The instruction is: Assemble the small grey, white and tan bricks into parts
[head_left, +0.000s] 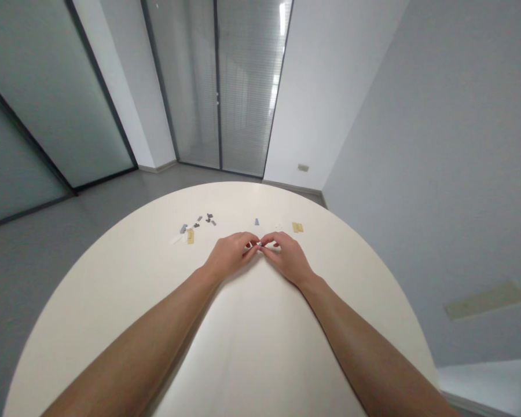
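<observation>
My left hand (234, 253) and my right hand (286, 255) meet fingertip to fingertip above the middle of the white round table (252, 347). Both are closed in a pinch around a tiny whitish piece (259, 244), mostly covered by the fingers, so its kind is unclear. Just beyond the fingertips lies a small blue-grey piece (256, 222). A few small white bits (278, 226) rest past my right hand.
Left of my hands lie several small dark grey pieces (209, 216), a grey piece (183, 228), a white strip (176, 240) and a yellowish label (190, 236). Another yellowish label (297, 227) is at right. Glass partitions (219, 87) and a wall stand behind the table.
</observation>
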The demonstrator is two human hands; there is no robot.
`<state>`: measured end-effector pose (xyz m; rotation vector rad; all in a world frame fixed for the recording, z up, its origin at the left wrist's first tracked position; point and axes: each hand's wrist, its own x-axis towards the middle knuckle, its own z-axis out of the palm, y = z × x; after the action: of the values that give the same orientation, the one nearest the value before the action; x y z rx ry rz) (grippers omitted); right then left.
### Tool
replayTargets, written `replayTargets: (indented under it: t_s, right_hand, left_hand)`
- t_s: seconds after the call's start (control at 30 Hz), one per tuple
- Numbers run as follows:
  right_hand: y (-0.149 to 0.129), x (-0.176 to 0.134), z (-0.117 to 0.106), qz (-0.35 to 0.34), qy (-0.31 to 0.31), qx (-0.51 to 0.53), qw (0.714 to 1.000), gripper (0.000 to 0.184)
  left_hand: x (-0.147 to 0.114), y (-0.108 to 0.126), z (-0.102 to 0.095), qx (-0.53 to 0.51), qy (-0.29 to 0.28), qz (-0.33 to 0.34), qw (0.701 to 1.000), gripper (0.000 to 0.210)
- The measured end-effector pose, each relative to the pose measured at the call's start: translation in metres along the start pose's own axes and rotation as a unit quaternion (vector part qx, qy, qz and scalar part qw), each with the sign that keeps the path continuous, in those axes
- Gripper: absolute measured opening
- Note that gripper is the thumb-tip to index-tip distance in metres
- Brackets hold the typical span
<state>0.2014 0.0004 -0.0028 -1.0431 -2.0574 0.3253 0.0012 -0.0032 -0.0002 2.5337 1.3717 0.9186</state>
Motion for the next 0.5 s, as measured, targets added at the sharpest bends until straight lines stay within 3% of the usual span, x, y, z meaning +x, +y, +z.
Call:
replayTargets:
  t_s: [0.5]
  right_hand:
    - [0.0016,-0.0006,0.0023,0.017,-0.008,-0.013,1.000,0.009]
  left_hand:
    - [0.0002,-0.0037,0.0035,0.003,0.019,0.022,1.000,0.017]
